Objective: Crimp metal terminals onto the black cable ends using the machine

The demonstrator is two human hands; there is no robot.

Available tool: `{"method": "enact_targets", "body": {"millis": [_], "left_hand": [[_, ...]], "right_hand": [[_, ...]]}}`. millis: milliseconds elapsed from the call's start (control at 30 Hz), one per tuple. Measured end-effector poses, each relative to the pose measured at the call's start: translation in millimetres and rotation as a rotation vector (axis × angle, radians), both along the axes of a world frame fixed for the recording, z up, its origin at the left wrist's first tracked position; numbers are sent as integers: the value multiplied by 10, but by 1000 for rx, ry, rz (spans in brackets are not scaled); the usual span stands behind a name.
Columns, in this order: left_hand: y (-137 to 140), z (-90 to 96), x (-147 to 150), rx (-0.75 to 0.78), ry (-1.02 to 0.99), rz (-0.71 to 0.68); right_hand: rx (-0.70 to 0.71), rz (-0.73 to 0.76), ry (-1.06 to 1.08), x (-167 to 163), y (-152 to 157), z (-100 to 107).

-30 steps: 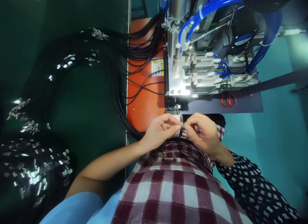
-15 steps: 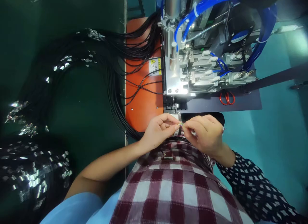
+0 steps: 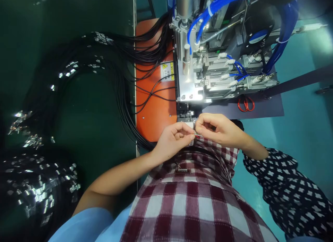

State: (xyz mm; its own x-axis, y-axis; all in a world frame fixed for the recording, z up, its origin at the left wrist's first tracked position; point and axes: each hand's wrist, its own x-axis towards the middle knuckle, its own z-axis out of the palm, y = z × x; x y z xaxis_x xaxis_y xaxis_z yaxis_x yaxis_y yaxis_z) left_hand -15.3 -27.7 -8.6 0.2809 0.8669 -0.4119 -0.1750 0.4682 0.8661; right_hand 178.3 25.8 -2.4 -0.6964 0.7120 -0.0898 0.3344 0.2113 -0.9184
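My left hand (image 3: 174,140) is closed in a pinch, thumb against forefinger, on the end of a cable with thin wires (image 3: 198,135) sticking out to the right. Just beside it, my right hand (image 3: 220,130) has thumb and fingers pressed together at those wires. Whether a separate wire or tip sits between its fingertips is too small to tell. Both hands are in front of the checkered apron (image 3: 182,197), below the machine's front edge. A pale labelled block (image 3: 190,142) shows partly behind the left fingertips.
Black cables (image 3: 122,93) with shiny metal ends run over the dark green table (image 3: 85,106) and the orange plate (image 3: 156,126). The metal machine (image 3: 186,84) with blue air hoses (image 3: 223,0) stands ahead. Red-handled scissors (image 3: 246,104) lie at its right on a grey shelf (image 3: 273,106).
My right hand has shifted up slightly and turned, its wrist and sleeve swinging outward to the right. The thin wires show more clearly between the hands. My left hand has hardly moved.
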Motion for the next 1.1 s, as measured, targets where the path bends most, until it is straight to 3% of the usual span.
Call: {"method": "enact_targets", "body": {"millis": [67, 167, 300, 500, 667, 767, 1100], "left_hand": [[-3, -18, -5, -9, 3, -2], [-5, -30, -5, -22, 21, -2], [2, -41, -1, -39, -6, 12], [-7, -86, -3, -23, -59, 88], [-9, -104, -3, -8, -74, 108], [-8, -96, 1, -30, -74, 116], [-31, -103, 8, -25, -80, 121]], "right_hand": [[-118, -8, 90, 3, -1, -79], [-174, -14, 180, -15, -4, -132], [-164, -62, 215, -58, -9, -137], [-153, -367, 183, -136, -209, -164], [-117, -537, 196, -280, -439, -187], [-171, -622, 231, -404, -535, -201], [-246, -695, 264, -387, -519, -209]]}}
